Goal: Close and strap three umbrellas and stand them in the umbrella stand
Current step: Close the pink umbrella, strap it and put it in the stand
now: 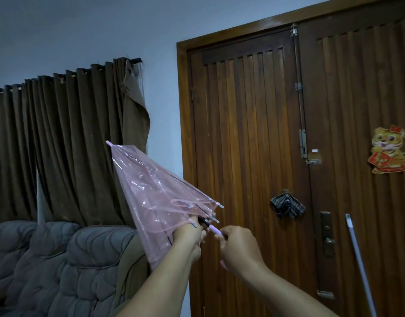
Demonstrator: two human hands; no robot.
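Observation:
A see-through pink umbrella (149, 188) is held in the air at the middle of the view, half folded, its tip pointing up and to the left. My left hand (189, 232) reaches under the canopy's rim and grips the shaft among the rib ends. My right hand (239, 247) is closed on the pink handle just to the right of it. The strap and the umbrella stand are not in view.
A wooden double door (254, 138) fills the right half, with a small dark folded umbrella (287, 205) hanging on it and a pale pole (359, 257) leaning at the right. A grey cushioned sofa (48, 266) stands lower left under brown curtains (60, 145).

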